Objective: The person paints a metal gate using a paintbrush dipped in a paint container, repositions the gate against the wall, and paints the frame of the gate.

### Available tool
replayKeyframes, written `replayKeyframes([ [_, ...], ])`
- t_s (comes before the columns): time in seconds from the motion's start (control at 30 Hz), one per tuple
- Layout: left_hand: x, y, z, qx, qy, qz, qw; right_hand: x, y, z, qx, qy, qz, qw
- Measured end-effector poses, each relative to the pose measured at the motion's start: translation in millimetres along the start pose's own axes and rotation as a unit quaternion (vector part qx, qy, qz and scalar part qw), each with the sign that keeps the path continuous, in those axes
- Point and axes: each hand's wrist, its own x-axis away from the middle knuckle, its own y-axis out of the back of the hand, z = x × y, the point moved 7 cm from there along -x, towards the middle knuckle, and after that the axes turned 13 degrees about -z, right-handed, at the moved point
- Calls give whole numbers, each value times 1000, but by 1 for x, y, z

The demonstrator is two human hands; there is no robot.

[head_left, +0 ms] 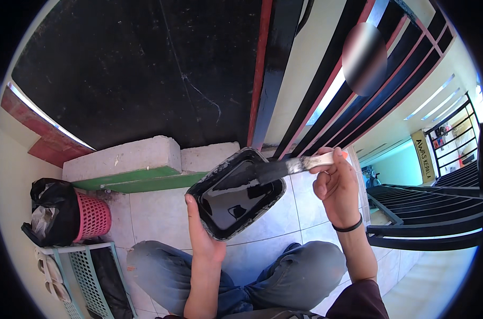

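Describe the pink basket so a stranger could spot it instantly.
Start at the grey concrete block with a green-painted face at the foot of the black wall. Left of it, on the tiled floor, stands the pink basket. Its pink lattice sets it apart from the black bag alongside.

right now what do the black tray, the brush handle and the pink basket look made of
Tray: likely thin plastic, with rounded moulded corners, holding glossy black paint that mirrors the light. Brush: pale handle, perhaps wood or plastic, paint-smeared; hard to tell. Pink basket: plastic, an open moulded lattice.
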Motion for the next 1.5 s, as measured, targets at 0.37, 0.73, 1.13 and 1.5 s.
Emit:
replayKeyframes([
  [0.37, 39, 33, -114, 21, -106, -132, 985, -18, 28, -52, 271, 301, 17, 914],
  [0.73, 79, 62, -193, -76, -343, -239, 905, -21, -27, -80, 464, 636, 250, 563],
  [1.13, 67, 83, -198, -109, -353, -325, 870, -17, -13, -111, 481, 601, 275, 577],
  [1.5, 68, 107, -207, -184, -398, -208, 874, 7, -44, -23, 420, 712, 216, 520],
])
